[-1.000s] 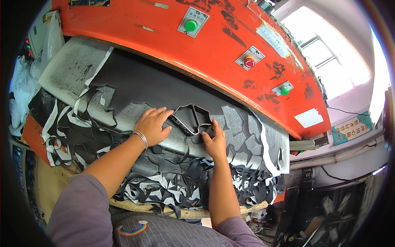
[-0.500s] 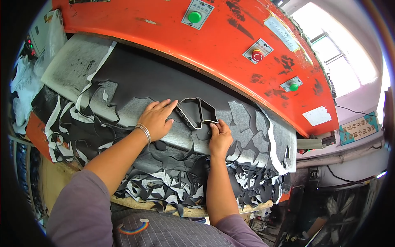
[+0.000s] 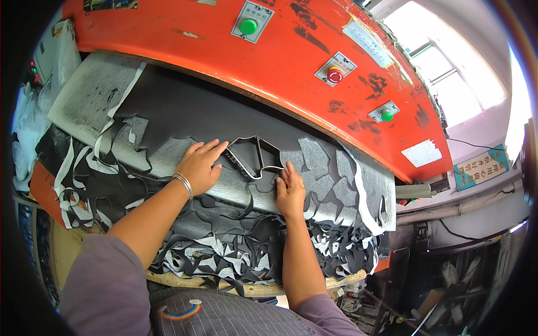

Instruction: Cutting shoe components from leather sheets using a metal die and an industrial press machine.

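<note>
A steel cutting die (image 3: 259, 154), an angular outline with one crossbar, lies on a dark sheet of leather-like material (image 3: 196, 106). My left hand (image 3: 200, 169), with a metal bangle at the wrist, has its fingers stretched out and nothing in its grasp. Its fingertips reach the die's left corner. Beside the right lower corner of the die is my right hand (image 3: 291, 193). Its fingers are extended upward with the thumb apart, and the index fingertip is at or very near the die's edge. The sheet has angular cut-outs along its near side, showing the pale cutting board (image 3: 89, 89).
The orange press beam (image 3: 185, 33) spans behind the board, with green buttons (image 3: 248, 26) and a red stop button (image 3: 335, 75). Black and white offcuts (image 3: 218, 252) heap along the near edge. Plastic bags (image 3: 31, 123) hang at the left.
My right hand's finger and thumb have loosened from the die's corner and slid slightly down beside it. The left hand keeps its place at the die. The whole view has shifted slightly.
</note>
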Tool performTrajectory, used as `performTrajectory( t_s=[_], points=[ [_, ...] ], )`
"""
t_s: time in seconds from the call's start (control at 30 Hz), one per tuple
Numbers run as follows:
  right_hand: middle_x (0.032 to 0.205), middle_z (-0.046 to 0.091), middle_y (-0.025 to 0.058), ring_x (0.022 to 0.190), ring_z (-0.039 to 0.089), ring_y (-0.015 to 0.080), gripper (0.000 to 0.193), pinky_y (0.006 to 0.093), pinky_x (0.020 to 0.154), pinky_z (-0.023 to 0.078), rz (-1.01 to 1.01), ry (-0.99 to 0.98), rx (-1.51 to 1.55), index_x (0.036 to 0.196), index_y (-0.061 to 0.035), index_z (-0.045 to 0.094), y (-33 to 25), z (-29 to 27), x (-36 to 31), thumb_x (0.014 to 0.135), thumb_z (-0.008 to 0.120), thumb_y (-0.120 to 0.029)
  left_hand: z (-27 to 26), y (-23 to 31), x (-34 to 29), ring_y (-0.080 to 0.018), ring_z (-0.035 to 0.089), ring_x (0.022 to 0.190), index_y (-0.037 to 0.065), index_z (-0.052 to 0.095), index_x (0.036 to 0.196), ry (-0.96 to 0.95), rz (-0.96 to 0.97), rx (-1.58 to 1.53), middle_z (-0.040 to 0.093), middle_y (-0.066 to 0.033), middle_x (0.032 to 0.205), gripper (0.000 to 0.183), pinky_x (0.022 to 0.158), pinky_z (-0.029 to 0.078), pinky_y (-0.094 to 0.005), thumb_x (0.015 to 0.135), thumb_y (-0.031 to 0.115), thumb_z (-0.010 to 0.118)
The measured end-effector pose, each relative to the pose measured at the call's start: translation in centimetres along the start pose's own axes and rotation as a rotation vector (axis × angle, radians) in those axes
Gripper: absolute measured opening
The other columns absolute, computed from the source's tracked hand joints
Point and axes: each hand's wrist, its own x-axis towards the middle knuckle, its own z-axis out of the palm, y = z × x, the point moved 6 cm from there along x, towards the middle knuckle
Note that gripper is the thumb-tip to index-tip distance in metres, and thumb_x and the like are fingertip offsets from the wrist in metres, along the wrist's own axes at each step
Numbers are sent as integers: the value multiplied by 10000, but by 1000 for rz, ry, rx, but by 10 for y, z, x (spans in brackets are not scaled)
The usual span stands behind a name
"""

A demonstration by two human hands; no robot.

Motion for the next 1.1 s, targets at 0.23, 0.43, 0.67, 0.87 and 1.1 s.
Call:
performTrajectory(
  t_s=[0.23, 0.43, 0.67, 0.87, 1.1],
  points=[
    [1094, 624, 185, 1048, 555, 351, 493, 422, 936, 408, -55, -19, -61, 1320, -7, 481, 1, -1, 1, 843, 603, -38, 2, 1, 5, -278, 433, 1287, 91, 421, 1398, 3, 18, 11, 457, -179, 1401, 551, 1122, 252, -386, 867, 173, 546],
    [1076, 627, 175, 1029, 559, 344, 496, 417, 929, 405, -53, -2, -75, 1325, -7, 472, 3, 1, -3, 847, 598, -52, 1, 2, 3, -259, 434, 1289, 86, 415, 1400, 14, 31, 2, 459, -172, 1402, 549, 1124, 249, -381, 873, 182, 535],
    [1082, 618, 168, 1027, 549, 344, 514, 427, 929, 394, -56, -5, -71, 1338, 10, 448, 1, 11, -10, 847, 588, -50, -2, -4, -5, -247, 425, 1301, 81, 404, 1407, -7, 29, 20, 450, -169, 1411, 548, 1130, 242, -382, 882, 198, 511],
    [1078, 615, 168, 1030, 536, 349, 535, 439, 921, 385, -152, 14, -160, 1353, 14, 429, -13, 17, -5, 849, 589, -65, -12, -8, -5, -247, 413, 1312, 84, 393, 1414, -7, 28, 57, 444, -174, 1415, 555, 1132, 237, -383, 882, 196, 509],
    [1103, 611, 194, 1076, 552, 363, 567, 410, 949, 422, -102, -31, -156, 1397, 1, 385, 3, -9, -5, 869, 587, -56, -1, 17, 6, -298, 429, 1292, 68, 377, 1418, -18, 48, 24, 461, -195, 1390, 593, 1121, 255, -406, 853, 162, 528]
  ],
)
